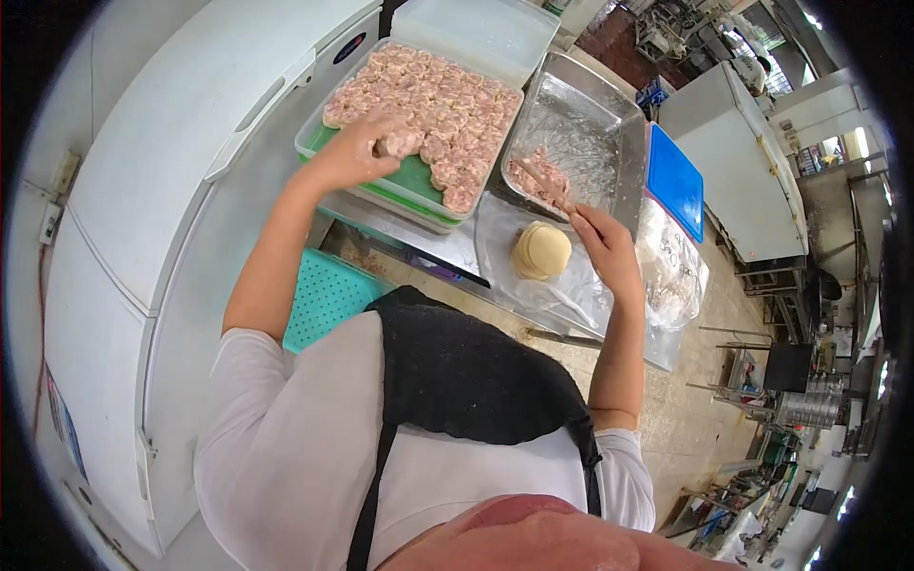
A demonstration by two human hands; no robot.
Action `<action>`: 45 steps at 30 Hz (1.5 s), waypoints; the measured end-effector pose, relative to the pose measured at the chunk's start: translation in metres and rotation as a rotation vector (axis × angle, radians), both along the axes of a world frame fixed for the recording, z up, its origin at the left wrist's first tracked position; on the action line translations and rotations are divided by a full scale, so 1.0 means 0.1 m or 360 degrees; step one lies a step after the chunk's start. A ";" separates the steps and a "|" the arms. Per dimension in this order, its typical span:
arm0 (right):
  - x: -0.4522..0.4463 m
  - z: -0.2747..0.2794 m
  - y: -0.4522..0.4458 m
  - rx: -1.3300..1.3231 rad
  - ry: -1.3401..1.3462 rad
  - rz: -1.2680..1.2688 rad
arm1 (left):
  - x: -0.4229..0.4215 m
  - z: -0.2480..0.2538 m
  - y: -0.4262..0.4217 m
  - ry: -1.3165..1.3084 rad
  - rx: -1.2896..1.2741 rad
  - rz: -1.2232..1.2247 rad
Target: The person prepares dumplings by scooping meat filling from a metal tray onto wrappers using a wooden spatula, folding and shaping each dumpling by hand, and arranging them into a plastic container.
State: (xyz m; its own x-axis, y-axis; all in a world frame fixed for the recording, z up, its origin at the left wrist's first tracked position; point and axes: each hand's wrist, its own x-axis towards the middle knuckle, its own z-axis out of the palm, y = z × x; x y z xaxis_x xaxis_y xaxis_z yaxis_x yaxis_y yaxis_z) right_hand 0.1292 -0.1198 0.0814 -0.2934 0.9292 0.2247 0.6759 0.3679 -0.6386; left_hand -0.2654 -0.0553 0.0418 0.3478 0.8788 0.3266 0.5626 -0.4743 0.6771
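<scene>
My left hand [357,155] is closed around a meat dumpling [401,143] over the plastic tray [314,143], at the edge of the filled rows. Many similar open-topped dumplings [428,86] cover most of that tray, and its green bottom [411,183] shows at the near side. In my right hand [607,249] is a flat wooden spatula [545,181], its tip in the ground meat filling [526,171]. That filling lies in the near corner of a steel pan [581,109]. Just left of my right hand, a stack of round yellow wrappers [543,251] rests on clear plastic [495,233].
A white freezer [181,114] stands close on my left. Below the table is a teal perforated basket [333,295]. Right of the pan are a blue lid [676,181] and a plastic-wrapped bundle [666,257]. A translucent lid [476,38] sits behind the tray.
</scene>
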 end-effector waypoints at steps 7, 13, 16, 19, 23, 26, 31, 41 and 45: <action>0.30 -0.23 -0.19 -0.0504 0.0310 -0.0456 | 0.35 0.04 -0.07 0.0362 -0.0309 -0.0140; 0.52 -0.23 -0.07 -0.0438 0.0442 -0.0481 | 0.60 0.08 -0.03 0.0602 -0.0494 -0.0070; 0.73 -0.28 0.05 -0.0397 0.0465 -0.0455 | 0.70 -0.02 -0.03 0.0609 -0.0676 -0.0035; 0.97 -0.39 0.18 -0.0371 0.0469 -0.0404 | 0.65 -0.21 -0.07 0.0434 -0.0576 -0.0019; 1.20 -0.43 0.32 -0.0457 0.0516 -0.0284 | 0.74 -0.04 -0.16 0.0470 -0.0789 0.0251; 1.41 -0.58 0.42 -0.0363 0.0428 -0.0180 | 0.76 -0.28 -0.19 0.0338 -0.0557 0.0339; 1.66 -0.59 0.54 -0.0469 0.0319 -0.0075 | 0.84 -0.18 -0.10 0.0531 -0.0686 0.0541; 2.02 -0.88 1.47 0.0119 -0.1184 0.0239 | 1.40 -0.07 -0.24 0.0831 -0.0416 0.0979; 1.62 -0.85 1.04 -0.0120 -0.1176 0.0543 | 2.02 0.02 -0.33 0.0735 0.0297 0.0761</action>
